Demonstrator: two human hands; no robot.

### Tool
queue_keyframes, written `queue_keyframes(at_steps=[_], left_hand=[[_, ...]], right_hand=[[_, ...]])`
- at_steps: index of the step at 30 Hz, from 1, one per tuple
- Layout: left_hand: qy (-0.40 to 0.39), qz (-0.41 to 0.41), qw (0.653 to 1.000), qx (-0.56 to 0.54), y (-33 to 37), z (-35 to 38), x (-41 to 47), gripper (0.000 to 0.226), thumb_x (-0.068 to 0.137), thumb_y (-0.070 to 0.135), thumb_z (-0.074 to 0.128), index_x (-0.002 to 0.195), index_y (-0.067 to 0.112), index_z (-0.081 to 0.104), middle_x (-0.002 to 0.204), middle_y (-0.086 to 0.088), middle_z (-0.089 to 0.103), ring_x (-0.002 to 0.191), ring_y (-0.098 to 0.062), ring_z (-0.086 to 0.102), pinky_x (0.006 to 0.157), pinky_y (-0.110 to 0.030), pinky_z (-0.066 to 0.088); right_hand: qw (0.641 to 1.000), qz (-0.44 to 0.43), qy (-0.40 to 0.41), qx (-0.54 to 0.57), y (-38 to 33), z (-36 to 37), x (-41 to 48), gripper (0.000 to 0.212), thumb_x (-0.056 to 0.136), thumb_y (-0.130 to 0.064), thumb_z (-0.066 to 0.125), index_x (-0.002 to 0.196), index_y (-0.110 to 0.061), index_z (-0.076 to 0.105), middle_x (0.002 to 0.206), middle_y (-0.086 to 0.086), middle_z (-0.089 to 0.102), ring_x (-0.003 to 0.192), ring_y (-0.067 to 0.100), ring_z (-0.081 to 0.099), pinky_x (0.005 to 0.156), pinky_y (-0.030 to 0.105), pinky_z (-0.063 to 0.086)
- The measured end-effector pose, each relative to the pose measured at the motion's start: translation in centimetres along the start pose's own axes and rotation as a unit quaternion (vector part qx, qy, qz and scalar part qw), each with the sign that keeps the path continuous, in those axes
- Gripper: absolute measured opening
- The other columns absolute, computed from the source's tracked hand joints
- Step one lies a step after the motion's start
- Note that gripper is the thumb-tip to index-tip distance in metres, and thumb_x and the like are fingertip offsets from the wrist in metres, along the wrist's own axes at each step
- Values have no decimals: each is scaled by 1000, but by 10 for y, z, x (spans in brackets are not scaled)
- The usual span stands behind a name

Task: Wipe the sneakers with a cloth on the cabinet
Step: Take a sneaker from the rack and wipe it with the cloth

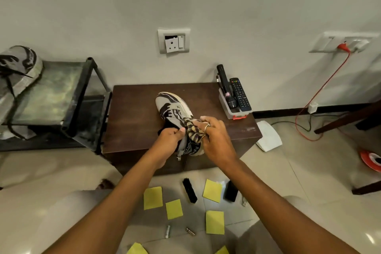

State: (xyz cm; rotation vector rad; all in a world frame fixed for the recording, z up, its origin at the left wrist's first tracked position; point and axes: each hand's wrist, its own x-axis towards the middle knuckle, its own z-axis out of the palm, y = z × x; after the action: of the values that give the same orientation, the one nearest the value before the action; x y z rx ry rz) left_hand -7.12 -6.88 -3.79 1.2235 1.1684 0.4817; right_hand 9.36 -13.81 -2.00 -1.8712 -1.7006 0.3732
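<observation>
A grey, black and cream sneaker [172, 107] lies on the dark brown cabinet [132, 113], toe pointing to the wall. My left hand [170, 137] grips the sneaker at its heel collar. My right hand [214, 130], with a ring on one finger, holds a striped yellow and dark cloth [192, 129] bunched against the sneaker's right side near the heel. The heel end is partly hidden by both hands. A second matching sneaker [17, 68] sits on the metal rack at the far left.
A clear holder with a remote [240, 95] and a black microphone stands at the cabinet's back right corner. The dark metal rack [82, 97] adjoins the cabinet's left side. On the floor lie yellow notes [153, 198], a black brush [189, 190], a black bottle, and a red cable at right.
</observation>
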Motion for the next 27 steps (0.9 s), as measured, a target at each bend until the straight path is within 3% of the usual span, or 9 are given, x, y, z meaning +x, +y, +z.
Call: queue_keyframes(at_steps=[3, 6, 8, 10, 13, 16, 19, 23, 27], left_hand=[[-1, -29, 999, -20, 3, 6, 29, 34, 102, 37, 58, 119, 9, 68, 120, -11, 71, 114, -29, 65, 107, -48, 48], [3, -74, 995, -71, 7, 11, 47, 48, 99, 50, 57, 118, 8, 67, 121, -16, 71, 114, -34, 67, 106, -50, 50], [14, -71, 995, -70, 9, 17, 54, 57, 101, 57, 50, 126, 7, 64, 125, -12, 68, 116, -30, 65, 107, -46, 50], [39, -68, 995, -68, 11, 21, 55, 69, 93, 68, 51, 127, 8, 63, 125, -12, 68, 116, -31, 64, 106, -48, 50], [53, -77, 992, -83, 10, 23, 55, 78, 73, 72, 51, 123, 12, 62, 123, -10, 69, 116, -31, 65, 105, -49, 50], [73, -75, 989, -103, 2, 20, 54, 78, 71, 74, 52, 120, 15, 64, 120, -9, 71, 113, -30, 67, 103, -50, 51], [85, -76, 987, -117, -2, 17, 51, 83, 69, 79, 54, 122, 15, 63, 120, -10, 71, 111, -30, 69, 101, -51, 53], [79, -68, 985, -140, -1, 18, 48, 62, 93, 61, 53, 126, 9, 58, 125, -12, 68, 116, -29, 65, 105, -50, 51], [102, -86, 981, -139, -3, 16, 47, 51, 95, 60, 55, 112, 12, 59, 109, -13, 71, 98, -30, 71, 87, -48, 59]], right_hand=[[996, 37, -75, 38, 12, 12, -5, 64, 91, -8, 57, 152, -24, 47, 154, -2, 40, 132, 15, 32, 114, 26, 32], [986, 69, -102, 111, 18, 9, -2, 62, 95, -37, 58, 154, -29, 43, 156, -10, 34, 136, 7, 25, 109, 15, 21], [980, 87, -100, 147, 24, 10, 5, 58, 99, -51, 56, 152, -31, 46, 153, -11, 38, 138, 6, 27, 106, 11, 23], [987, 76, -47, 135, 27, 16, 10, 50, 99, -47, 59, 146, -30, 54, 144, -7, 51, 135, 15, 41, 111, 23, 38], [988, 72, 34, 132, 30, 24, 11, 36, 95, -19, 67, 131, -21, 68, 124, -1, 66, 120, 18, 59, 104, 43, 49], [988, 44, 44, 144, 20, 27, -3, 37, 92, -1, 66, 125, -15, 72, 118, 0, 65, 111, 17, 63, 96, 41, 54], [991, -13, 32, 132, 16, 28, -19, 40, 91, 1, 67, 127, -15, 71, 118, -1, 63, 110, 21, 63, 91, 42, 57], [990, 55, 64, 112, 27, 26, -1, 39, 90, 3, 64, 123, -16, 73, 118, 0, 65, 109, 24, 63, 93, 45, 56], [993, -35, 26, 110, -4, 28, -27, 37, 91, 1, 67, 125, -12, 72, 118, 4, 62, 107, 20, 63, 89, 37, 57]])
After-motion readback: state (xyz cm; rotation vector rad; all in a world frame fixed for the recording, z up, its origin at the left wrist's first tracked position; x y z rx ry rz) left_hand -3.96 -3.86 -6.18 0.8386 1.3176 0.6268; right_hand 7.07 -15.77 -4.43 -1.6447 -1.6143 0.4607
